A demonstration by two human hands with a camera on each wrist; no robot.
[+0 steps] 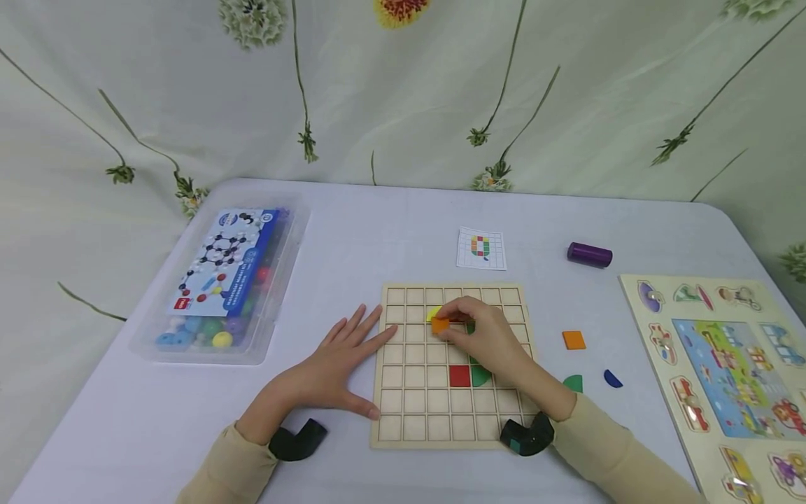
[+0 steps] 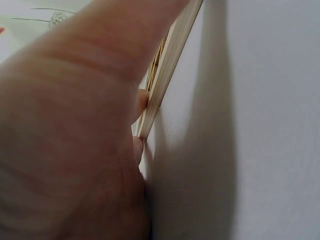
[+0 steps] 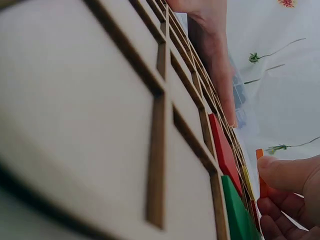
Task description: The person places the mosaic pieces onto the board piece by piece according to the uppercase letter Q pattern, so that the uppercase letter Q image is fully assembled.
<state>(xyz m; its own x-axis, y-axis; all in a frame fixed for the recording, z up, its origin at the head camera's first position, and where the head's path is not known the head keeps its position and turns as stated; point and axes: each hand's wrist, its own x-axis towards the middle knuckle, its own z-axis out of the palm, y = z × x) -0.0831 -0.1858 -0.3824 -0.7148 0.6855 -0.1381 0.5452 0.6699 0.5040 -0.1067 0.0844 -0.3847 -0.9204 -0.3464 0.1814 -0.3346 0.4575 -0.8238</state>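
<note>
An orange square tile (image 1: pixel 440 325) is pinched between the thumb and fingers of my right hand (image 1: pixel 488 339), over the upper middle of a wooden grid board (image 1: pixel 412 423). Just behind it a yellow piece (image 1: pixel 433 313) shows in a cell. A red square (image 1: pixel 460 376) and a green rounded piece (image 1: pixel 481 376) sit side by side in cells lower down. More green shows partly under my right hand. With fingers spread, my left hand (image 1: pixel 336 367) rests along the board's left edge, its thumb and fingertips touching the frame. In the right wrist view the orange tile (image 3: pixel 261 172) is held on edge.
Right of the board lie a loose orange square (image 1: pixel 574 340), a green piece (image 1: pixel 573 383) and a blue half-round (image 1: pixel 613 379). A pattern card (image 1: pixel 481 249) and purple cylinder (image 1: pixel 589 255) lie behind. A picture puzzle (image 1: pixel 648 336) is far right, a clear plastic case (image 1: pixel 252 350) left.
</note>
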